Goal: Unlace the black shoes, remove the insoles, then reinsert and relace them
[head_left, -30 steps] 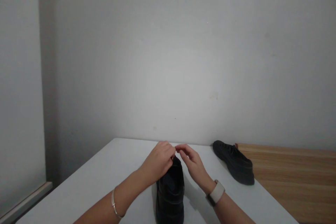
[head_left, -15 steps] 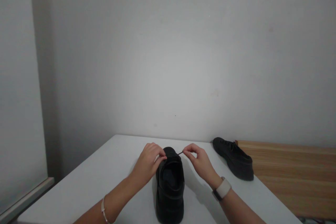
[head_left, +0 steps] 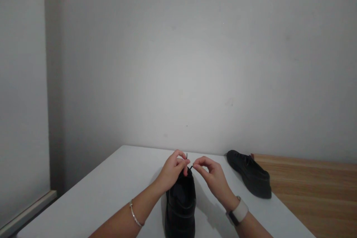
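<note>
A black shoe (head_left: 180,217) stands on the white table, its heel towards me and its toe hidden behind my left hand. Over the front of its opening is my left hand (head_left: 174,169), thumb and fingers pinched on a dark shoelace, whose end (head_left: 186,155) sticks up above the fingers. To the right of the shoe, my right hand (head_left: 210,173) pinches another part of the shoelace (head_left: 191,167) between thumb and forefinger. That short stretch of lace runs down to the shoe's upper.
A second black shoe (head_left: 249,173) lies at the table's right edge, near the back. The white table (head_left: 119,178) meets a pale wall (head_left: 178,63). A wood-grained surface (head_left: 312,189) lies beyond the right edge.
My left hand has moved right, from the shoe's left side to over its front, and now pinches a lace end. My right hand stays near the same spot, its lace slacker.
</note>
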{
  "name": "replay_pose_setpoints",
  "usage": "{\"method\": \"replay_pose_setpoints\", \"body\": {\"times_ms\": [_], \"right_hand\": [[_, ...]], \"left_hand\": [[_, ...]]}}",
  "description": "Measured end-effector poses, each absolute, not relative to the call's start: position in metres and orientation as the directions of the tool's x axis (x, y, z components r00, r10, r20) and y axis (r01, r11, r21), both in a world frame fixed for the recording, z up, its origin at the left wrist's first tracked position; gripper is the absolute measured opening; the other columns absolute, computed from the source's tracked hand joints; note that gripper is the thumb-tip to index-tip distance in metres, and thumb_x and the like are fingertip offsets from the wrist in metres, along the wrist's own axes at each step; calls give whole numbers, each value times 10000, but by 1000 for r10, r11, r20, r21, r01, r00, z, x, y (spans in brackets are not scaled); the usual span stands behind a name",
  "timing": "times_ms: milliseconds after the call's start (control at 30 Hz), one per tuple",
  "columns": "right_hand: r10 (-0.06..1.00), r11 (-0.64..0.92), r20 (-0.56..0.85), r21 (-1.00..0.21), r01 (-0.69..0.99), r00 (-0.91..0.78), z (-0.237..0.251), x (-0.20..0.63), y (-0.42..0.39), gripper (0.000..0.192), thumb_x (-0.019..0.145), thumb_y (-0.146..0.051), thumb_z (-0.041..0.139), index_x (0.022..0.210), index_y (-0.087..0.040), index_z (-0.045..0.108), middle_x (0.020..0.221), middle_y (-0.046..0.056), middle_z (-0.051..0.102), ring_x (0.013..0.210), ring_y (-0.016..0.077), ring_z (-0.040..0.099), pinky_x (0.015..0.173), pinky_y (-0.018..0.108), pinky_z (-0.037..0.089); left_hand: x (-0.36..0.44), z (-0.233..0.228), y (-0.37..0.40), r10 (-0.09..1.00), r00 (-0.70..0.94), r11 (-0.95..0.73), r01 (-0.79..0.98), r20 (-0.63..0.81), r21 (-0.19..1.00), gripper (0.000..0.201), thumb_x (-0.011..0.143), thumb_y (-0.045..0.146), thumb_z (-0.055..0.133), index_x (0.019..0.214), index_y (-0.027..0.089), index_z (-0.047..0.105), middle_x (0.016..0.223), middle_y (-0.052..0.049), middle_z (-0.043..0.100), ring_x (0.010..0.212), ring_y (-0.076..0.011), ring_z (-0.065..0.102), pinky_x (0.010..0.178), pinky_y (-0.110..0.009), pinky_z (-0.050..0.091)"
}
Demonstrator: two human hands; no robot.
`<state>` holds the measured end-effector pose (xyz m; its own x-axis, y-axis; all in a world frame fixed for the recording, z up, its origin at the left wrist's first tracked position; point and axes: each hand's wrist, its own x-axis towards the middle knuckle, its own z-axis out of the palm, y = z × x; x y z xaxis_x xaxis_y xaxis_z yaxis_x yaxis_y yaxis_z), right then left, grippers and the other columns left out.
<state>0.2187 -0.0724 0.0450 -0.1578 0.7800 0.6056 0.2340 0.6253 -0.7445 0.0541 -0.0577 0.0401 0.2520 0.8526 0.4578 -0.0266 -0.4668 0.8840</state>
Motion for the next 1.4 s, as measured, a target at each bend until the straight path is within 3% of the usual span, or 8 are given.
{"method": "replay_pose_setpoints", "body": {"times_ms": [200,333,533,767,967,1133,1267,1400], "right_hand": [[746,663,655,-715,221,-121,45,216,-69,177,776,-350,646,712,-185,648,752,27,632,765,181,575,731,315,436],[733,679,672,-716,162,-103,43,213,-68,153,754,-332,665,705,-188,654,833,39,628,833,179,573,734,298,434],[844,530,528,-848,5,-94,42,206,-69,166,702,-324,692,699,-164,651,649,6,627,591,131,532,563,256,415],[868,488,495,-866,-110,-42,40,212,-67,227,690,-301,708,857,-167,632,561,-48,545,511,99,476,505,229,363],[862,493,495,-869,-46,-113,29,228,-72,221,734,-309,684,892,-168,620,617,-41,518,554,99,460,537,230,365],[796,579,510,-798,167,-326,33,234,-80,194,774,-300,654,927,-182,640,728,-2,587,686,138,526,657,260,422],[726,680,577,-684,264,-374,43,227,-82,166,857,-278,547,931,-187,665,899,48,656,856,174,576,798,297,434],[695,711,604,-658,249,-390,48,211,-78,204,879,-203,483,950,-185,673,917,45,683,862,167,594,805,288,438]], "left_hand": [[56,37,-54,857,336,-406,-24,390,914,266,804,397,559,747,138,574,581,-40,656,538,-132,541,556,-239,389],[52,39,-59,841,365,-428,-2,400,904,288,830,382,529,804,116,637,650,-59,680,605,-144,563,609,-253,413],[50,43,-69,819,350,-520,117,455,846,207,716,316,677,824,140,689,714,-26,675,660,-144,555,627,-237,393],[47,45,-71,846,293,-499,137,446,856,224,766,352,610,719,142,673,688,-34,679,687,-162,586,690,-259,415],[43,42,-68,920,291,-267,-18,261,963,202,682,323,685,705,131,627,728,-48,688,704,-162,608,691,-263,421],[45,44,-69,908,305,-310,28,287,950,146,631,219,691,682,133,585,687,-17,637,639,-128,555,629,-239,396],[44,48,-74,812,362,-557,245,458,793,71,678,123,578,724,164,543,667,18,559,631,-120,496,594,-230,371],[45,49,-80,652,425,-744,519,628,421,173,672,29,481,733,191,485,759,9,522,724,-150,470,646,-262,371]]}}
